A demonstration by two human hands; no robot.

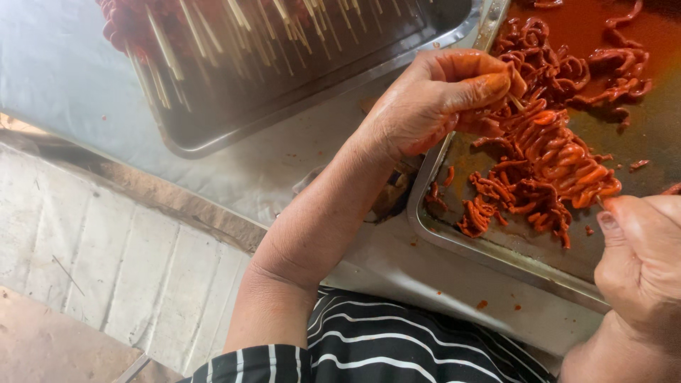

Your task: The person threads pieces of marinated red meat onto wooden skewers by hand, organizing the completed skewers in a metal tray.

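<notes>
Red marinade coats everything I touch, and that is the main hazard. My left hand (443, 96) is curled tight, thumb and fingers pinching the tip of a thin bamboo skewer (516, 103) where it enters the threaded meat (560, 156), a folded run of sauce-slick strips hanging over the near-left part of the right-hand steel tray (433, 230). My right hand (638, 259) sits at the tray's near-right edge, fingers closed toward the other end of that run; I take it to be holding the skewer's butt, though the stick is hidden there by meat and thumb. With both grips this greasy, I judge that the stick could twist or slide between my fingers, and the point, sitting right against my left fingertips, could jab them. The strips are packed loosely and sag, so a slack grip could let folds slide off the end and drop among the loose pieces (489, 209) at the tray's near-left corner, or over the rim onto the steel counter (397, 269), where a few red spots already lie. The second tray (213, 138), at the far-left of the counter, carries finished skewers (213, 28) with their sticks fanned toward me, and its near corner lies close to the counter's edge, so a bump from my forearm could shift it.
</notes>
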